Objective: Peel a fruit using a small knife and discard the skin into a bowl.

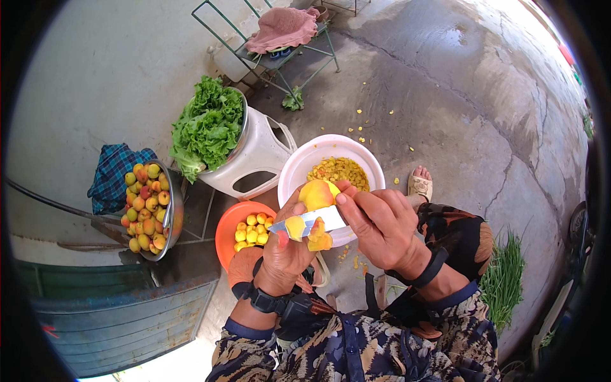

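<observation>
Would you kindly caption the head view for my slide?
Left hand holds fruit, right hand a knife, by a basin of yellow pieces.

A yellow fruit (316, 193), flushed red, sits just beyond a knife (333, 218) — tip leftward, yellow peelings (320, 240) against its blade.

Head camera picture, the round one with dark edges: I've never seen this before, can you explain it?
There's no machine working here, just a person's two bare hands. A wide fisheye camera on the head looks down, so straight edges bend near the rim. The left hand holds a yellow-and-red fruit; the right hand holds a knife with cut pieces on its blade. Behind them is a pale basin containing yellow pieces. Leftward are an orange bowl and a metal bowl, both holding fruit, and leafy greens above a white stool.
</observation>
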Demonstrator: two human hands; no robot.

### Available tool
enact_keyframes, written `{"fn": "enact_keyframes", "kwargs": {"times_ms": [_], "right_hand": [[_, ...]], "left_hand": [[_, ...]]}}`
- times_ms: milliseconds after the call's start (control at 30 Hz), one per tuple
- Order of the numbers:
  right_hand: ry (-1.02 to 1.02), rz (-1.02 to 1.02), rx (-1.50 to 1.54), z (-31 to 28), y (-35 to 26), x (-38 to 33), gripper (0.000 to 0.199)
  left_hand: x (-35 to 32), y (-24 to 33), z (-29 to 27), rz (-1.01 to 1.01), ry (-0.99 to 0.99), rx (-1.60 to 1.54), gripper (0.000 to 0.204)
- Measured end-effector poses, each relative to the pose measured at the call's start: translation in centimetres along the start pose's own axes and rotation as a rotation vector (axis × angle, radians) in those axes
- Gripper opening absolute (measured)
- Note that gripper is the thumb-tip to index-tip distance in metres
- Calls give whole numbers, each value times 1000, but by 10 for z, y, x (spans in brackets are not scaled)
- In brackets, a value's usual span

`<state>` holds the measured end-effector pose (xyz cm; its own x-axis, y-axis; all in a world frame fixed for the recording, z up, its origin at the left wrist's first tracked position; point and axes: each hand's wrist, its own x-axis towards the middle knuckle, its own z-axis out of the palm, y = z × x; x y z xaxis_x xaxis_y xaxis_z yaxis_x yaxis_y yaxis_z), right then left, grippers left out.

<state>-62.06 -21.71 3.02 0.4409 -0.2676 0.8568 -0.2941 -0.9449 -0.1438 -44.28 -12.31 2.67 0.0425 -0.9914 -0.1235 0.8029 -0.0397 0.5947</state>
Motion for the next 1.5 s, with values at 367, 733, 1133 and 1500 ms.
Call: {"fn": "enact_keyframes", "kwargs": {"times_ms": [367,733,1133,1500], "right_hand": [[-57,77,-44,-2,6,1,53],[-60,-20,15,-6,-4,3,54],[-74,81,48,-7,6,0,55],[-115,158,43,0,12,-3,47]], "left_hand": [[6,3,8,-2,132,14,81],[9,3,14,90,-96,168,76],[1,7,12,35,82,226,67],[-3,10,16,34,143,281,58]]}}
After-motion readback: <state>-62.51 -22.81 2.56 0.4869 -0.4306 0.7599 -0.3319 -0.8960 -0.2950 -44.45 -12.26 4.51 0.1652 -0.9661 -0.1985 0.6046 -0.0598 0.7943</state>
